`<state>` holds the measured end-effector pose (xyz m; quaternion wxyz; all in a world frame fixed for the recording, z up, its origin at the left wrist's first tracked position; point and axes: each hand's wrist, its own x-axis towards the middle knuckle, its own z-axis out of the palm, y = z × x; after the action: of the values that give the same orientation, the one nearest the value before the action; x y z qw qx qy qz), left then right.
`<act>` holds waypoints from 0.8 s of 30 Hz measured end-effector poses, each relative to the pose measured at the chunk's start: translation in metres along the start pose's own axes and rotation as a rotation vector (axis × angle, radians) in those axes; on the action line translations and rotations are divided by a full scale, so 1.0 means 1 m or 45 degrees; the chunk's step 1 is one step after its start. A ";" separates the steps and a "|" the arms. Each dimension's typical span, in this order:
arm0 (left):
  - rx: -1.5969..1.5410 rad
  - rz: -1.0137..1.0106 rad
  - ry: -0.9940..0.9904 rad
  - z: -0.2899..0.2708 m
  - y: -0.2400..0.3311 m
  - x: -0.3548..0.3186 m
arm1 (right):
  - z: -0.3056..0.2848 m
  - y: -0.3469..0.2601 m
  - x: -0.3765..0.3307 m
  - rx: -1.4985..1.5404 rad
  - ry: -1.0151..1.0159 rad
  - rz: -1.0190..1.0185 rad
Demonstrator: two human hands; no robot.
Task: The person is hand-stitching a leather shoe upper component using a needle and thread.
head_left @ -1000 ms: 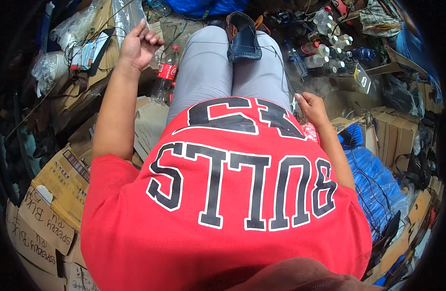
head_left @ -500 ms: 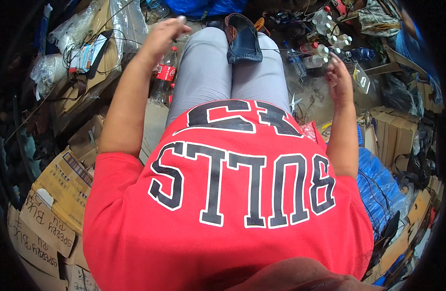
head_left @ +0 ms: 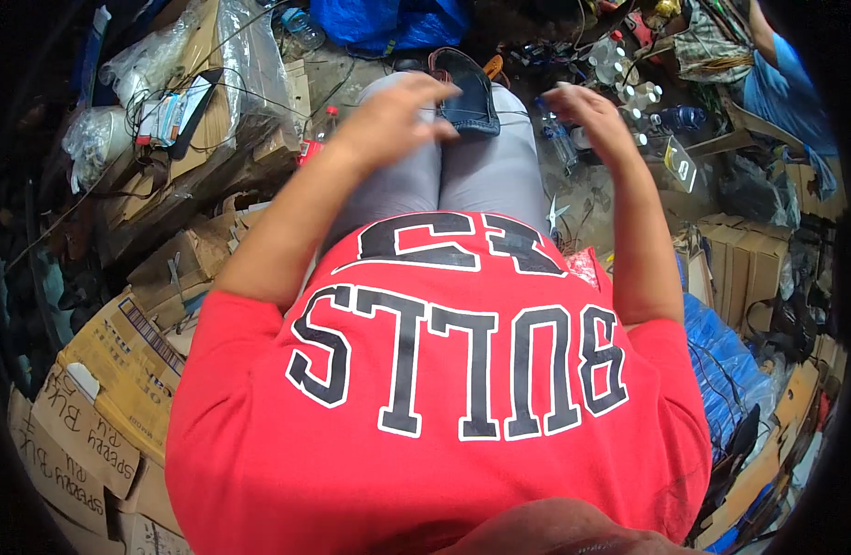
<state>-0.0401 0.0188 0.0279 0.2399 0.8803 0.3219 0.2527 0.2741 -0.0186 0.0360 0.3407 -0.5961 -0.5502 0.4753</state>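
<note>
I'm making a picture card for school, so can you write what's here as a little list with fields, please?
Lap: dark shoe at the knees of grey trousers
Left hand: left hand, blurred, at the shoe's left edge; touching unclear
Right hand: right hand, raised right of the shoe, fingers bent
Tool: scissors, right of the trousers
Drinks: clear plastic bottles, farther right
Top: red shirt, black lettering

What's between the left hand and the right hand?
The dark shoe and, to its right, part of the grey right trouser leg, in the head view. Whether the blurred left hand touches the shoe is unclear.
</note>
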 end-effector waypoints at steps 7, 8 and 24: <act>-0.098 -0.128 -0.605 0.016 0.032 -0.009 | 0.051 -0.044 0.004 -0.868 -0.589 0.100; -0.099 -0.134 -0.608 0.018 0.028 -0.007 | 0.052 -0.042 0.003 -0.865 -0.595 0.100; -0.389 -0.143 -0.280 0.055 -0.017 0.046 | 0.027 -0.035 -0.045 -0.207 -0.442 0.026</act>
<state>0.0157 0.0475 -0.0104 0.4182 0.8366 0.3002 0.1871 0.2398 -0.0603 0.0683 0.1865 -0.5362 -0.6311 0.5286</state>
